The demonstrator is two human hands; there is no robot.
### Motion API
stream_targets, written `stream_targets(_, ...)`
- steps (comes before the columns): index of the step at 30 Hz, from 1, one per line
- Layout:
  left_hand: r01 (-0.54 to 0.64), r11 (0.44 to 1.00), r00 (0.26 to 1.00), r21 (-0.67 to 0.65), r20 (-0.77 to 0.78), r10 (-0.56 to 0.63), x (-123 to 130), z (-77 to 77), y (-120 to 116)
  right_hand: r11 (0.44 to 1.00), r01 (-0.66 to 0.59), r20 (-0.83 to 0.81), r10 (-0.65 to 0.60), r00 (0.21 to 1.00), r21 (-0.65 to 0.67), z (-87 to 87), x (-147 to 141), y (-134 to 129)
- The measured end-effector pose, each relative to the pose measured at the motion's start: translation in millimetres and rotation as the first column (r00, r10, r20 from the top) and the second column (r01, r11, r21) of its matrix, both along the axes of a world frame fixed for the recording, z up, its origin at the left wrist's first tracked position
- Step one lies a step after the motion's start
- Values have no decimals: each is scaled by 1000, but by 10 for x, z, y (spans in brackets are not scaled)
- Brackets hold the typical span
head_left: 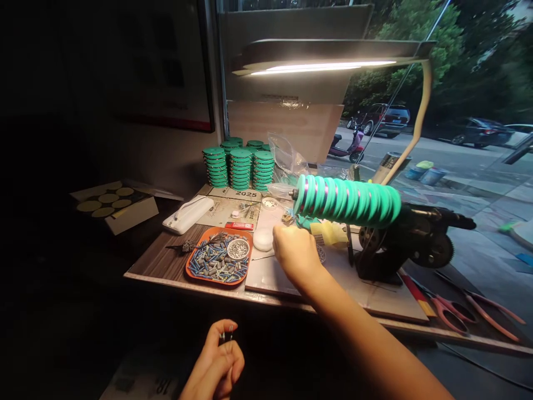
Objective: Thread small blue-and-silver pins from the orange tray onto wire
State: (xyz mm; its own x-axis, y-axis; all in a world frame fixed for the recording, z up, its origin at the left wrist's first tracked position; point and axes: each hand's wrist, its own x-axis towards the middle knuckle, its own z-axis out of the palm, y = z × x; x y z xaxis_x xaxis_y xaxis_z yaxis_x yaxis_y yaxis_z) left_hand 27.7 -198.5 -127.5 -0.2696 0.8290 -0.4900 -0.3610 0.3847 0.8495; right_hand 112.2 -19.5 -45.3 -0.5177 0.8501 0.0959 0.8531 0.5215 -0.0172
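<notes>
My left hand (220, 361) is held low, in front of the table edge. Between its curled index finger and thumb are a few tiny shiny metal pieces (227, 334), too small to name. Over the board on the table, my right hand (295, 253) is closed, its fingertips turned away and whatever they grip hidden. Just beyond it lies a small heap of brownish and teal bits (287, 216). A round white container (263, 240) stands left of that hand. Above and to its right is a row of green foam spools (347, 200) on a dark geared winding machine (400, 244).
An orange tray (189, 273) holds blue and grey tubes and a dish of small metal parts (238, 249). Green spools (240, 169) stand stacked behind. Scissors (447, 314) and pliers (491, 314) lie at right. A lamp (325, 66) hangs over the table; a white case (188, 215) lies left.
</notes>
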Motion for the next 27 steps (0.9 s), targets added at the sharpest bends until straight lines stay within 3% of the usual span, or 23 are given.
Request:
stream_targets(5, 40, 999, 995, 3, -94, -40, 4, -32, -38, 997, -69, -117, 66, 991, -18, -102, 333, -307)
stream_targets(6, 54, 999, 990, 1, -134, -53, 8, -41, -46, 990, -140, -245, 138, 960, 10, -166, 419, -399)
stream_targets(9, 86, 996, 961, -11, -263, -85, 21, -59, -63, 941, -329, -590, 311, 745, 80, -438, 603, -664)
stream_targets(12, 89, 996, 921, 29, -383, -71, 22, -79, -60, 917, -399, -725, 269, 634, -9, -735, 641, -862)
stream_targets(17, 65, 994, 892, 82, -452, -22, -17, -135, 3, 915, -402, -790, 267, 551, 29, -980, 599, -1028)
stream_targets(23, -40, 997, 919, 73, -390, 66, -34, -189, 57, 899, -401, -816, 359, 452, 174, -1008, 586, -1063)
stream_targets(27, -85, 991, 840, 104, -527, 127, 9, -215, -12, 894, -403, -827, 373, 420, 199, -1019, 569, -1075)
